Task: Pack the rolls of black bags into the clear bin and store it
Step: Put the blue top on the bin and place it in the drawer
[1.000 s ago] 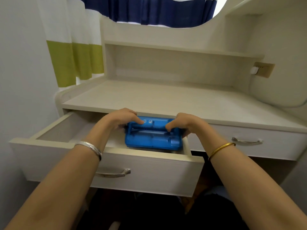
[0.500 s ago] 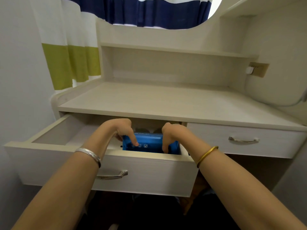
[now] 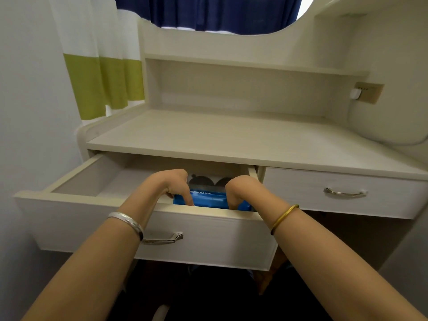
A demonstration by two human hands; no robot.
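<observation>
The clear bin (image 3: 209, 181) sits low in the open left drawer (image 3: 199, 237), at its right end. Its blue top (image 3: 208, 201) faces me, with white lettering along its upper edge. Two rolls of black bags (image 3: 201, 181) show through the clear wall behind the blue part. My left hand (image 3: 172, 185) grips the bin's left end, fingers pointing down into the drawer. My right hand (image 3: 236, 189) grips its right end the same way. The drawer front hides the bin's lower part and my fingertips.
The drawer's left half (image 3: 111, 179) is bare, and a metal handle (image 3: 162, 238) sits on its front. The right drawer (image 3: 342, 193) is closed. Above are the desk top (image 3: 231, 137) and a shelf (image 3: 254, 66). A striped curtain (image 3: 104, 84) hangs at the left.
Both hands have lowered the bin from above the drawer front down into the drawer. It has tipped, so the clear wall and the black rolls now show behind the blue top.
</observation>
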